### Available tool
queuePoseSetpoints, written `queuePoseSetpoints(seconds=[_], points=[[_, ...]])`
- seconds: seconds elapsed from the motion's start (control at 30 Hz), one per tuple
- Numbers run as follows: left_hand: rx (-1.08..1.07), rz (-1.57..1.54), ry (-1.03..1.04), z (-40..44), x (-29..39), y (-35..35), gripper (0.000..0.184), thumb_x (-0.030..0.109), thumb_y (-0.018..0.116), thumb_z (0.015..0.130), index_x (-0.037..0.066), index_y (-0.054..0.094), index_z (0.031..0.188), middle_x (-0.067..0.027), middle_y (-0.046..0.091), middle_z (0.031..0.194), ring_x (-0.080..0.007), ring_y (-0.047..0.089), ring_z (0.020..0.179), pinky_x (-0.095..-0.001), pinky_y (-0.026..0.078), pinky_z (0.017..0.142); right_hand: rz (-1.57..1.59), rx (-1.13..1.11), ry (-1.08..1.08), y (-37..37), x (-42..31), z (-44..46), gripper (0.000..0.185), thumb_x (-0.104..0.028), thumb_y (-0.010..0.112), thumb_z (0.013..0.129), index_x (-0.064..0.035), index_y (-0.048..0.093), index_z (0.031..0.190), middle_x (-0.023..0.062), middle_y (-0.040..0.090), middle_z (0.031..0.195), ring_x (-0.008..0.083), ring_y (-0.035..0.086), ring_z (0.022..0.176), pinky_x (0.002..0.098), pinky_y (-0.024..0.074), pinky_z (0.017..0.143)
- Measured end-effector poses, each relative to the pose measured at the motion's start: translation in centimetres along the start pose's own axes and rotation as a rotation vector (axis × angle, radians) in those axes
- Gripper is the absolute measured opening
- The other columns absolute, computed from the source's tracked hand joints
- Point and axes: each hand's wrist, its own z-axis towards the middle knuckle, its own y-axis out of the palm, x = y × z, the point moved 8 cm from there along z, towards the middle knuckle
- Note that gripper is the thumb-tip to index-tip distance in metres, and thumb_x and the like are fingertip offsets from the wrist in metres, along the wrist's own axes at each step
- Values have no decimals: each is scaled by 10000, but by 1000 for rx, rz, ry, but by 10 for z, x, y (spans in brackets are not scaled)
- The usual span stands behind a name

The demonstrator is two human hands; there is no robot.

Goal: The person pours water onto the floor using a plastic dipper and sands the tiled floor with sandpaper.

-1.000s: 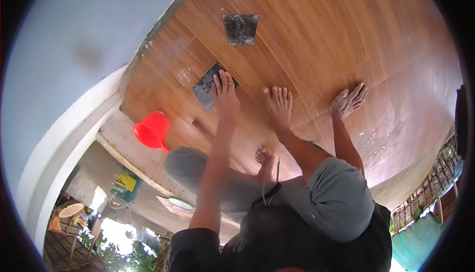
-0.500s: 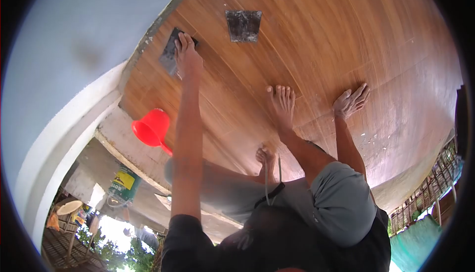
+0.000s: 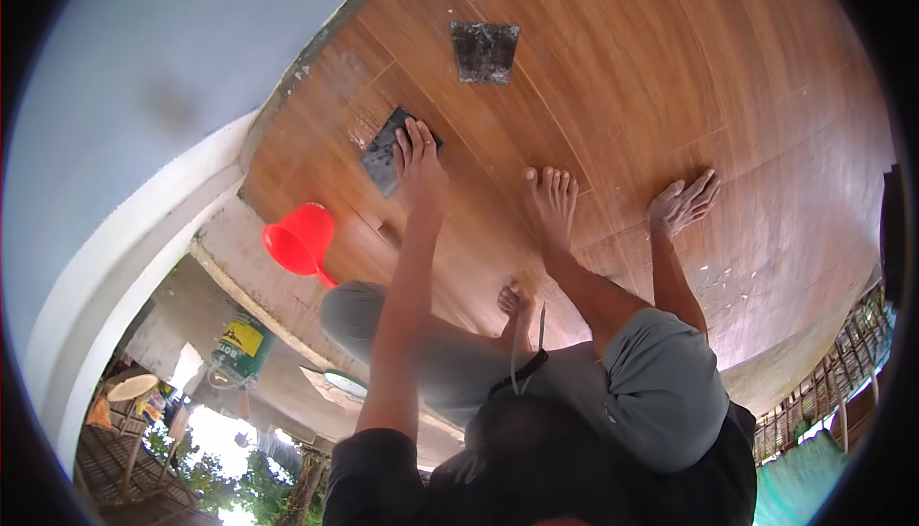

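My left hand [image 3: 419,164] presses on a dark grey, flat rectangular pad [image 3: 383,160] on the wood-look tiled floor [image 3: 622,67]. Its fingers lie over the pad's right side, and a wet-looking smear shows just left of it. My right hand [image 3: 683,204] rests palm down on the floor at the right, fingers stretched and holding nothing. Further ahead lies a second dark, four-sided piece [image 3: 486,52] with whitish residue along its edges. Left of my left forearm, a red plastic dipper [image 3: 302,237] lies tipped near the floor's edge.
My bare foot [image 3: 552,202] is planted between my hands. A pale blue wall [image 3: 172,57] with a white base borders the left. Beyond the floor edge at lower left stands a green and yellow bucket [image 3: 241,344]. Pale flecks dot the floor at right.
My left hand has slid the dark pad right and back toward me, away from the wall edge. My right hand stays flat in place. The view has shifted slightly.
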Motion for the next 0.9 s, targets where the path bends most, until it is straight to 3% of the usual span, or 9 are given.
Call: queuePoseSetpoints(seconds=[0.07,0.17,0.27,0.57,0.67,0.8,0.9], points=[[20,130,53,39,-1,-33,544,72,449,926,8,409,1465,-153,373,1546,-368,391,1400,-448,336,1145,2,-5,-6,0,-1,-1,542,-365,373,961,-41,365,1396,231,380,1395,434,353,1320,591,297,1081],[68,55,-13,87,-27,-20,574,86,478,916,10,394,1478,-133,349,1563,-362,387,1406,-466,322,1152,0,-1,-2,-2,1,-3,522,-343,386,955,-46,372,1384,224,389,1381,428,361,1311,586,300,1078],[35,-59,-7,-2,9,16,547,90,476,920,2,415,1456,-138,364,1552,-363,393,1400,-479,343,1134,-1,2,-1,0,3,0,502,-322,398,950,-51,379,1372,217,399,1367,422,369,1302,582,304,1074],[-57,131,43,51,22,-11,552,85,498,916,2,410,1454,-163,359,1549,-368,390,1401,-475,356,1127,6,0,0,3,2,5,447,-256,437,933,-65,399,1336,197,427,1326,403,393,1276,570,315,1064],[93,-94,112,-3,44,5,546,64,487,913,-17,405,1446,-187,383,1521,-386,410,1378,-479,365,1117,11,-11,3,2,0,5,431,-234,449,928,-69,406,1324,190,437,1313,397,401,1267,565,319,1060],[115,-53,66,138,-15,-43,574,18,510,887,-23,397,1448,-197,366,1528,-409,412,1369,-467,359,1129,5,-16,-10,2,-2,5,412,-205,466,920,-75,415,1308,181,449,1295,389,412,1255,560,324,1056],[50,-61,4,117,-14,-40,613,12,528,872,-18,376,1465,-196,342,1546,-401,363,1407,-462,352,1139,2,-20,-20,3,-5,4,399,-183,479,915,-80,422,1296,174,459,1281,383,420,1247,556,328,1052]])
